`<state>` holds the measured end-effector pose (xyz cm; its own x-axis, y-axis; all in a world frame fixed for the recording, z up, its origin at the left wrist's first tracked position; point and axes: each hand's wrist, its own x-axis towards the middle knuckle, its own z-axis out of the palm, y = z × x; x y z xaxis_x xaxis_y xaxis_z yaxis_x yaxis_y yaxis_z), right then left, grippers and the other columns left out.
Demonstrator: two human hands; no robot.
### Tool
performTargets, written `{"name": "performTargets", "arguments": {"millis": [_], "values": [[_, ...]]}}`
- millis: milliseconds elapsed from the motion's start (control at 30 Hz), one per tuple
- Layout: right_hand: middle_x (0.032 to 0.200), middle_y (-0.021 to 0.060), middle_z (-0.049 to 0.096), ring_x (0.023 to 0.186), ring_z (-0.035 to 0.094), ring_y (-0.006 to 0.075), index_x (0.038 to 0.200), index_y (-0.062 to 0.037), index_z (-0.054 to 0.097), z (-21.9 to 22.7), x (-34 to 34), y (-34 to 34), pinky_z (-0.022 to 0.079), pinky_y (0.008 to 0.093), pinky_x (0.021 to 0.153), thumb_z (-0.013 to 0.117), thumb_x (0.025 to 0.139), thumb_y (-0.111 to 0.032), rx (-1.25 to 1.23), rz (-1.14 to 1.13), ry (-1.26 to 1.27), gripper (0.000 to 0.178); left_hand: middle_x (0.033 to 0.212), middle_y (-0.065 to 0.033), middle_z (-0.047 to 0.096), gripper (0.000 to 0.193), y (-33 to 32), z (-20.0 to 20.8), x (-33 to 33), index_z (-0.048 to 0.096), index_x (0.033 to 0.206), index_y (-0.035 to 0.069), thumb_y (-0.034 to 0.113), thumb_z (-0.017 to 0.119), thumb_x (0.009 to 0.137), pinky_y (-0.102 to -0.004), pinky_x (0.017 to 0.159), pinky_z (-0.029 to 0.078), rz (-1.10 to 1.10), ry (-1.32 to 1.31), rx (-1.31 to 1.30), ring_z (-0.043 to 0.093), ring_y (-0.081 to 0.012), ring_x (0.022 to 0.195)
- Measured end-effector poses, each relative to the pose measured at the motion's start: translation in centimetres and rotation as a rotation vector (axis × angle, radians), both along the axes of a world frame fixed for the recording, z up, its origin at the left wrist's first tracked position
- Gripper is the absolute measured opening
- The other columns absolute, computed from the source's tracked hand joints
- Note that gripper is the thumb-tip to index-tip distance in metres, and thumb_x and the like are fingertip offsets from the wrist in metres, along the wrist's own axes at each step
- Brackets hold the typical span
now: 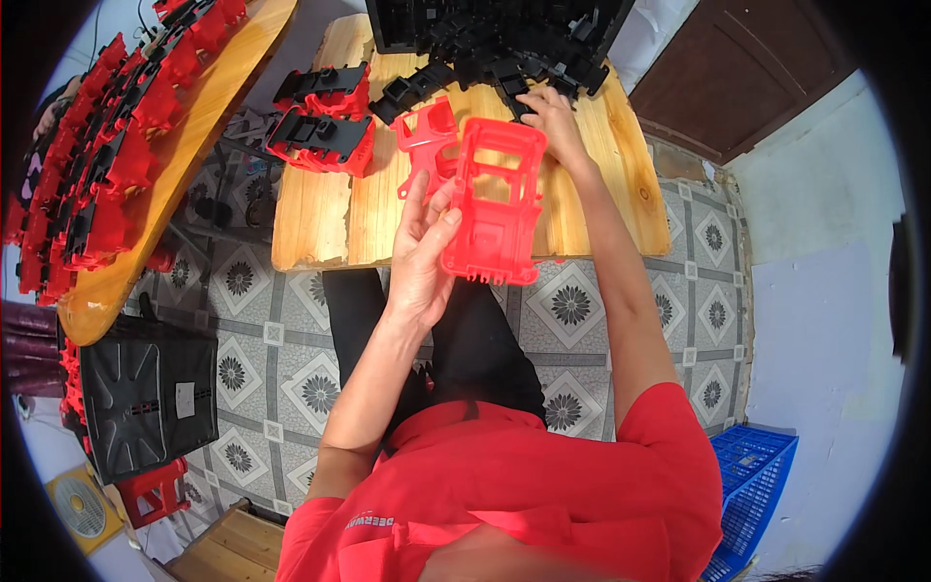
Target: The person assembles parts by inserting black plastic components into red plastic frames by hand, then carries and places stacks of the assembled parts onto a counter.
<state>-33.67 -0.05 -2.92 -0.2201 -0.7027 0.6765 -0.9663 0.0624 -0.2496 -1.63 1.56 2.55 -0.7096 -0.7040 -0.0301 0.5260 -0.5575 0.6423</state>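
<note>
My left hand (423,254) grips a red plastic housing (493,241) by its left edge, raised over the table's near edge. This housing is a rectangular frame with openings in its upper half. At the far side of the table, my right hand (553,124) has its fingers bent round the end of a black plastic part (508,85) at the front of a heap of black plastic parts (465,44). Just beyond my left fingers, another red plastic piece (427,131) lies on the wooden table (601,218).
Red housings with black parts fitted (320,136) stand at the table's left. Several similar ones line a curved wooden counter (208,121) further left. A black bin (145,398) is below it. A blue plastic basket (752,495) stands at lower right. A black crate (388,29) holds the heap.
</note>
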Motion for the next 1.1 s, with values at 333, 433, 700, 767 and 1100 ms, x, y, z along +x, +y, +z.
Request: {"name": "performTargets", "arguments": {"millis": [333,433,700,767,1100], "values": [[0.092,0.0081,0.06,0.078,0.059,0.0196,0.104,-0.004,0.07,13.6,13.5,12.5,0.048,0.0306,0.072,0.07,0.08,-0.004,-0.102,0.101,-0.262,0.024,0.156,-0.0101,0.025,0.076,0.0,0.0,0.4,0.012,0.156,0.008,0.008,0.06,0.097,-0.0316,0.106,0.04,0.126,-0.013,-0.173,0.047,-0.016,0.125],[0.095,0.0084,0.059,0.084,0.059,0.0203,0.106,-0.0028,0.069,14.3,18.6,14.2,0.048,0.03,0.074,0.071,0.078,-0.002,0.014,0.124,-0.28,0.028,0.156,-0.0096,0.024,0.076,0.0,-0.4,0.3,0.013,0.156,0.009,0.005,0.059,0.096,-0.0303,0.103,0.041,0.126,0.033,-0.201,0.047,-0.0153,0.122],[0.092,0.0088,0.055,0.086,0.057,0.0268,0.104,-0.0041,0.064,13.0,20.2,13.0,0.048,0.0366,0.072,0.077,0.073,-0.005,0.028,0.223,-0.128,0.034,0.156,-0.0093,0.024,0.076,0.7,-0.4,0.8,0.013,0.156,0.01,0.002,0.057,0.096,-0.0302,0.103,0.041,0.115,0.012,-0.317,0.047,-0.0156,0.122],[0.092,0.0085,0.055,0.085,0.056,0.0268,0.103,-0.0034,0.064,13.0,20.8,12.8,0.048,0.0368,0.072,0.077,0.073,-0.007,0.045,0.212,-0.061,0.033,0.156,-0.0091,0.024,0.077,0.7,-0.3,1.0,0.013,0.156,0.01,0.003,0.058,0.095,-0.0304,0.103,0.041,0.124,0.024,-0.322,0.047,-0.0156,0.122],[0.134,0.0185,0.052,0.124,0.051,0.0345,0.142,0.0008,0.042,11.4,21.5,10.9,0.039,0.0402,0.104,0.08,0.077,-0.034,0.08,0.372,-0.519,0.083,0.153,-0.0135,0.024,0.096,1.9,0.1,5.7,0.001,0.156,0.008,0.006,0.068,0.087,-0.0396,0.107,0.039,0.346,-0.064,-0.357,0.041,-0.0249,0.132]]}}
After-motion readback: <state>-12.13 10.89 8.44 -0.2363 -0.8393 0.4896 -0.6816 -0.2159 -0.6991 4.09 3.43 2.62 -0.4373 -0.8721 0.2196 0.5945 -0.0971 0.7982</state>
